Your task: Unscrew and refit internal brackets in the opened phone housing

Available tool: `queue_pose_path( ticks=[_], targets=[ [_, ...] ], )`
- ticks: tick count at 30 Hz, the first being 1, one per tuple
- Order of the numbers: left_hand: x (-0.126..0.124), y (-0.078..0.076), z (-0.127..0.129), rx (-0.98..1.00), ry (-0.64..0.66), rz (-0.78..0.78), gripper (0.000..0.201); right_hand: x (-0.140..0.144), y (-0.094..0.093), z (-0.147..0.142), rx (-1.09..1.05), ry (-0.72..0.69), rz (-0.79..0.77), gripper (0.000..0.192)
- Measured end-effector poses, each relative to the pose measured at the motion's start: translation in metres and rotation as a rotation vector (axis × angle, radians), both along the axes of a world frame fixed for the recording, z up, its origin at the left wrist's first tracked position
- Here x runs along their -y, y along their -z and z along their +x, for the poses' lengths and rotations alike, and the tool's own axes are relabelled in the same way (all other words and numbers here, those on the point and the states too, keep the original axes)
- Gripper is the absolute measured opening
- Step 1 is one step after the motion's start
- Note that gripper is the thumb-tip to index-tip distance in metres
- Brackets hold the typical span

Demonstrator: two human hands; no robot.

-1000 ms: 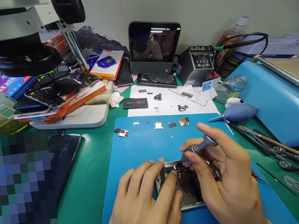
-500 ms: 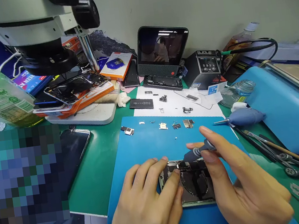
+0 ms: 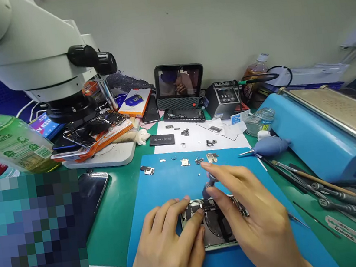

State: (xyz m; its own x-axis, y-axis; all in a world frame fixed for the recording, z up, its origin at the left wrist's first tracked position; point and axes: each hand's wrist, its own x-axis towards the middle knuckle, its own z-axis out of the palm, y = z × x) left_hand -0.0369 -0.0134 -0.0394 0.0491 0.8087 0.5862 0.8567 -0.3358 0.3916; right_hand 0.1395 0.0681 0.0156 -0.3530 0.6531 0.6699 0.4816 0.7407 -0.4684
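Note:
An opened phone (image 3: 218,225) with bare internals and a dark round coil lies on the blue mat (image 3: 165,183). My left hand (image 3: 168,246) grips its left part, fingertips at the far edge and index finger on the inside. Between thumb and fingers my right hand (image 3: 257,213) holds a small grey screwdriver (image 3: 207,189), nearly upright over the phone's far side. Its tip is too small to make out. Beyond the phone, small parts lie in a row, among them a metal plate (image 3: 185,162) and a camera-like module (image 3: 149,170).
A microscope (image 3: 58,74) overhangs stacked phones at left. White paper behind the mat bears a battery (image 3: 162,140) and small parts. A blue air blower (image 3: 270,147), tweezers (image 3: 354,204), a brush (image 3: 315,176) and a blue machine (image 3: 314,146) are at right.
The screwdriver has swung from slanted to nearly upright, with my right hand turned along with it. My left hand keeps its hold on the phone. The camera view has tilted upward.

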Motion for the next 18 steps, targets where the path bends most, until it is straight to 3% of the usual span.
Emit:
queue_pose_path(
  ticks=[5, 8, 11, 18],
  targets=[
    [0.002, -0.003, -0.005, -0.105, 0.085, -0.012, 0.03, 0.0, 0.004, 0.001, -0.071, 0.009, 0.013, 0.045],
    [0.001, 0.0, -0.003, -0.036, 0.042, -0.015, 0.03, 0.002, 0.006, 0.001, -0.076, -0.017, -0.014, 0.042],
    [-0.001, 0.007, 0.001, 0.003, 0.019, 0.035, 0.03, 0.003, 0.006, 0.0, -0.074, 0.003, -0.008, 0.043],
    [-0.015, 0.03, 0.0, -0.111, -0.028, 0.225, 0.035, -0.002, 0.011, 0.003, -0.097, 0.012, 0.043, 0.044]
  ],
)
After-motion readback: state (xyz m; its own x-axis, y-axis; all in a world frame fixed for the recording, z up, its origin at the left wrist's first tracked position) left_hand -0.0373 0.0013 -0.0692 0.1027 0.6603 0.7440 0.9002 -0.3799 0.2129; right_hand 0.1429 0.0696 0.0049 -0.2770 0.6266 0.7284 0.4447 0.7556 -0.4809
